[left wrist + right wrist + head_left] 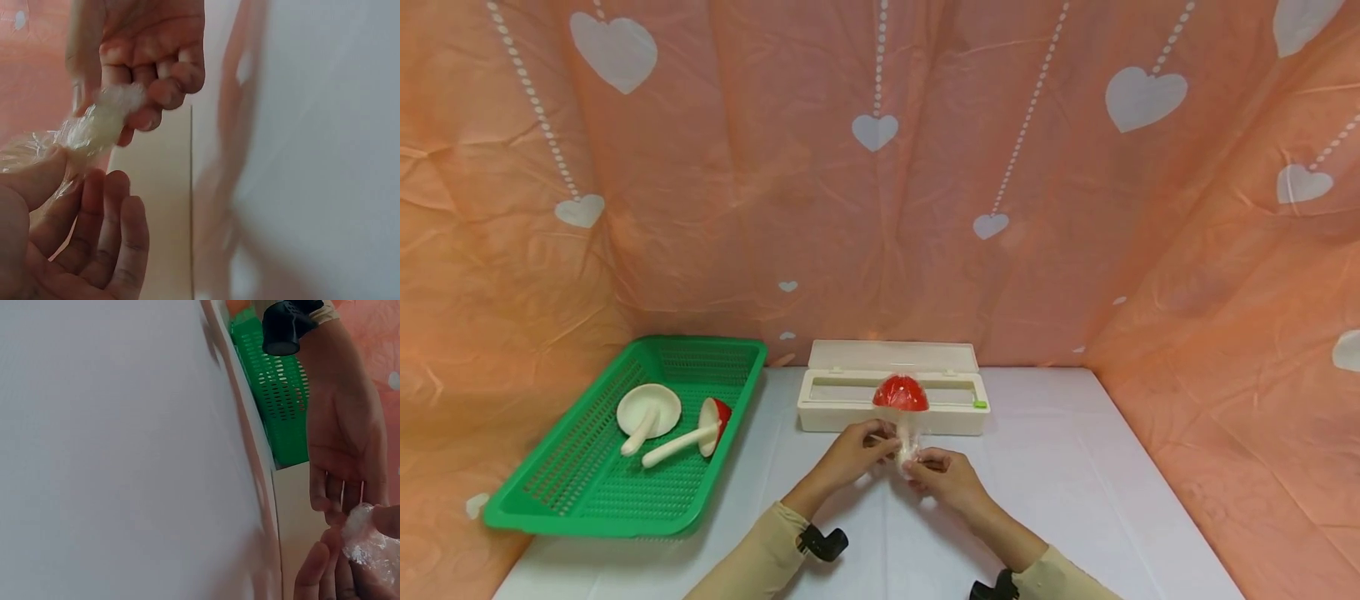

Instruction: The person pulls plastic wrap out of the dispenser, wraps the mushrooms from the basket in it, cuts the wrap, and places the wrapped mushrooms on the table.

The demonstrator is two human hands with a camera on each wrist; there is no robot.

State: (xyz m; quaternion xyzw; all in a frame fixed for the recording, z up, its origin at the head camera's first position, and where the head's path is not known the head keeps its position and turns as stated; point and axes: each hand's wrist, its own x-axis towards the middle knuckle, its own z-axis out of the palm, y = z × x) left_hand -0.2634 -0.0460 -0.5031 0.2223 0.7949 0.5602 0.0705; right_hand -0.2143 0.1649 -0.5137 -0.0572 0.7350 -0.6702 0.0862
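A toy mushroom [901, 393] with a red cap and pale stem stands upright over the table, wrapped in clear plastic film [97, 131]. My left hand [853, 454] pinches the wrapped stem from the left, thumb against fingers. Lower down, my right hand [951, 482] pinches the bunched film at the stem's bottom end. In the right wrist view that film [369, 547] is crumpled and shiny between both hands. Behind the mushroom sits a white film dispenser box [820, 417], its lid [891, 356] raised and a small green slider [980, 405] on its right.
To the left stands a green plastic basket [625, 527] holding two more toy mushrooms, one bottom-up [647, 408] and one on its side [688, 442]. White cloth covers the table [1060, 467]. An orange curtain [775, 208] with hearts encloses the back and sides.
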